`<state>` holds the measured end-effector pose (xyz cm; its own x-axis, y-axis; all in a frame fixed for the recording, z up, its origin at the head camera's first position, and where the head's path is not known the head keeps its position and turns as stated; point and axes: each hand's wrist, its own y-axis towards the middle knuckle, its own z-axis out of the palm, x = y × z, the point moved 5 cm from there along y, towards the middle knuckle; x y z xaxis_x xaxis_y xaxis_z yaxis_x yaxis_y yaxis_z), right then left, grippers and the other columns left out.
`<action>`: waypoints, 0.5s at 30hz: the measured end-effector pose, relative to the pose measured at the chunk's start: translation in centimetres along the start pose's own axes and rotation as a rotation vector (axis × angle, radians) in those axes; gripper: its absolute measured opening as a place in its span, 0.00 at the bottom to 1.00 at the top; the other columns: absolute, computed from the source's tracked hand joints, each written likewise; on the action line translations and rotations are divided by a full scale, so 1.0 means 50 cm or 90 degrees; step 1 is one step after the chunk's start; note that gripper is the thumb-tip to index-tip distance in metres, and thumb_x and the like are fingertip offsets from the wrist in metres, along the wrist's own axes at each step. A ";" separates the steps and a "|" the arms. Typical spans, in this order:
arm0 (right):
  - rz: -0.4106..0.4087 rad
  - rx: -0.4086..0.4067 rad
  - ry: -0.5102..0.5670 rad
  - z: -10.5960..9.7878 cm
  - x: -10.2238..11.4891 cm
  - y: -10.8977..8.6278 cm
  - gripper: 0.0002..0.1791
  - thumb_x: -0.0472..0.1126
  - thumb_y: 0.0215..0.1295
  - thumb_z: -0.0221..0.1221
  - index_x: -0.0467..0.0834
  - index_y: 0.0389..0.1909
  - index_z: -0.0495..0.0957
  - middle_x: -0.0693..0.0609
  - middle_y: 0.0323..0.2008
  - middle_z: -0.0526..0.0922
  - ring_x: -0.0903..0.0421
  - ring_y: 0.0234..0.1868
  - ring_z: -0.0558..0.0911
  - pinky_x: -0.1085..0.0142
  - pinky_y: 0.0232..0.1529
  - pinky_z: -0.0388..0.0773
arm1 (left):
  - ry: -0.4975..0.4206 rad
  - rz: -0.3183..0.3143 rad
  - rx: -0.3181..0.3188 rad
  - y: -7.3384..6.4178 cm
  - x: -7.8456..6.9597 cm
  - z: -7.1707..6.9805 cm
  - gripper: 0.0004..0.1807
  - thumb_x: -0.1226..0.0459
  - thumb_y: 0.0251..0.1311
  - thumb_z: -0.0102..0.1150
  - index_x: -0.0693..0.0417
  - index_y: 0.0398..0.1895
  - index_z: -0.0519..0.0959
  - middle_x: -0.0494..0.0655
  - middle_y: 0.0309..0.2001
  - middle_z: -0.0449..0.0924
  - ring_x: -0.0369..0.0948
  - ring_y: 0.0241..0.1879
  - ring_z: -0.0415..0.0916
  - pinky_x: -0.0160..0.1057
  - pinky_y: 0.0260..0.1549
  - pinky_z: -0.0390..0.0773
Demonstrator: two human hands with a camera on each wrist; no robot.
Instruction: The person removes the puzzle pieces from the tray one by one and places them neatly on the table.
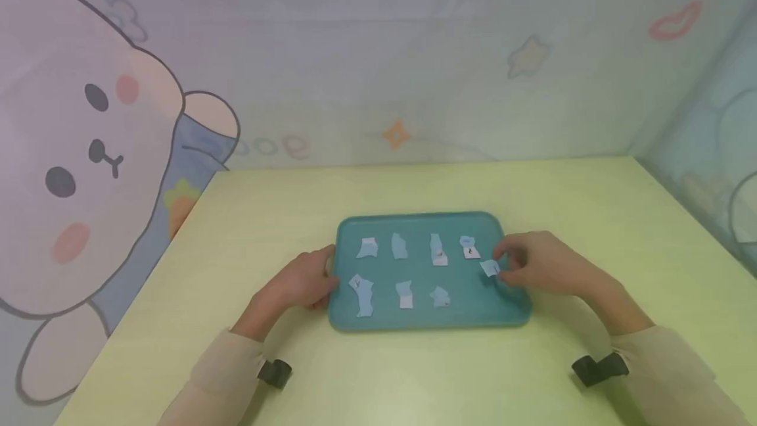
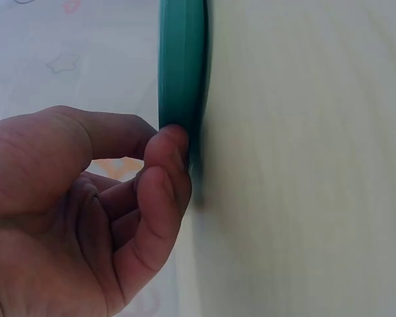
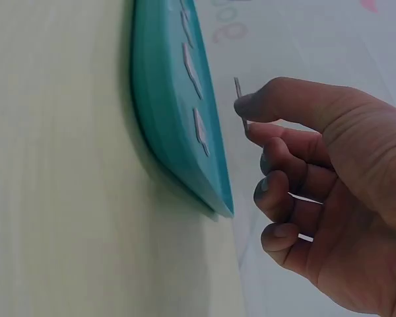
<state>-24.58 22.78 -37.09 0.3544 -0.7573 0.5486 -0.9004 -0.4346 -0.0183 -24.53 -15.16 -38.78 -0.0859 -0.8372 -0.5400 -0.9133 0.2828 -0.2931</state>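
Note:
A teal tray (image 1: pixel 387 270) lies on the table, with several torn scraps of light-blue and white paper spread over it in two rough rows. At its left edge my left hand (image 1: pixel 304 279) pinches the rim between thumb and fingers; the left wrist view shows the fingertips (image 2: pixel 168 148) against the tray's side. Above the tray's right part, my right hand (image 1: pixel 541 261) pinches a small pale-blue paper scrap (image 1: pixel 490 268) between thumb and index finger. In the right wrist view that scrap (image 3: pixel 241 99) appears edge-on, raised off the tray, the other fingers loosely curled.
Near the raised scrap lies another paper piece (image 1: pixel 470 247) at the tray's back right. The pale yellow table (image 1: pixel 414 373) stretches around the tray. Behind it hangs a cloth (image 1: pixel 355 71) printed with a cartoon bear and stars. Dark bands (image 1: pixel 600 369) sit on both sleeves.

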 end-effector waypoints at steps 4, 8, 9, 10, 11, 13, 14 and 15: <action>0.029 -0.039 -0.009 -0.022 -0.026 -0.002 0.17 0.42 0.62 0.72 0.43 0.50 0.85 0.55 0.24 0.76 0.58 0.26 0.73 0.65 0.27 0.71 | -0.003 -0.003 0.008 -0.003 -0.002 0.002 0.42 0.70 0.71 0.50 0.68 0.84 0.47 0.48 0.18 0.77 0.39 0.16 0.73 0.35 0.21 0.73; 0.054 -0.072 -0.027 -0.045 -0.048 -0.002 0.17 0.41 0.65 0.70 0.42 0.53 0.84 0.54 0.24 0.78 0.57 0.25 0.74 0.64 0.27 0.72 | -0.013 0.000 0.015 -0.006 -0.004 0.002 0.44 0.70 0.69 0.50 0.65 0.85 0.44 0.48 0.17 0.77 0.39 0.15 0.72 0.35 0.21 0.72; 0.058 -0.078 -0.032 -0.050 -0.053 -0.002 0.18 0.41 0.65 0.69 0.41 0.54 0.83 0.54 0.24 0.79 0.57 0.25 0.74 0.64 0.27 0.72 | -0.015 0.002 0.017 -0.006 -0.005 0.002 0.44 0.70 0.69 0.50 0.64 0.86 0.44 0.48 0.17 0.77 0.39 0.15 0.72 0.35 0.21 0.72; 0.063 -0.085 -0.034 -0.055 -0.058 -0.001 0.18 0.41 0.66 0.69 0.41 0.54 0.83 0.54 0.24 0.79 0.57 0.24 0.74 0.63 0.26 0.72 | -0.015 0.004 0.018 -0.006 -0.005 0.002 0.44 0.70 0.69 0.50 0.64 0.86 0.44 0.47 0.17 0.77 0.39 0.15 0.72 0.35 0.21 0.72; 0.065 -0.091 -0.037 -0.061 -0.062 0.000 0.18 0.41 0.66 0.68 0.40 0.55 0.83 0.53 0.24 0.79 0.57 0.24 0.74 0.63 0.26 0.71 | -0.015 0.007 0.019 -0.006 -0.005 0.001 0.45 0.70 0.68 0.50 0.64 0.85 0.44 0.47 0.17 0.77 0.38 0.15 0.72 0.35 0.21 0.72; 0.063 -0.104 -0.040 -0.071 -0.071 0.001 0.18 0.40 0.67 0.67 0.39 0.56 0.82 0.53 0.23 0.79 0.56 0.23 0.73 0.63 0.25 0.70 | -0.013 0.011 0.021 -0.006 -0.006 0.000 0.44 0.71 0.68 0.50 0.65 0.85 0.44 0.47 0.17 0.77 0.38 0.15 0.72 0.35 0.21 0.73; 0.064 -0.110 -0.041 -0.075 -0.075 0.002 0.18 0.40 0.67 0.67 0.39 0.56 0.82 0.53 0.23 0.80 0.56 0.23 0.73 0.63 0.25 0.70 | -0.013 0.013 0.021 -0.005 -0.006 0.000 0.44 0.71 0.68 0.50 0.66 0.85 0.44 0.47 0.17 0.77 0.38 0.15 0.72 0.35 0.21 0.73; 0.065 -0.114 -0.040 -0.079 -0.079 0.003 0.18 0.40 0.67 0.67 0.39 0.56 0.82 0.53 0.23 0.80 0.57 0.22 0.72 0.63 0.25 0.69 | -0.014 0.014 0.021 -0.004 -0.006 0.000 0.44 0.71 0.68 0.50 0.66 0.85 0.44 0.47 0.17 0.77 0.39 0.15 0.72 0.35 0.22 0.73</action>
<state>-27.10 27.64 -35.94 0.2690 -0.8245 0.4978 -0.9609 -0.2650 0.0804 -24.30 -14.96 -38.56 -0.0962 -0.8200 -0.5642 -0.8979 0.3161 -0.3064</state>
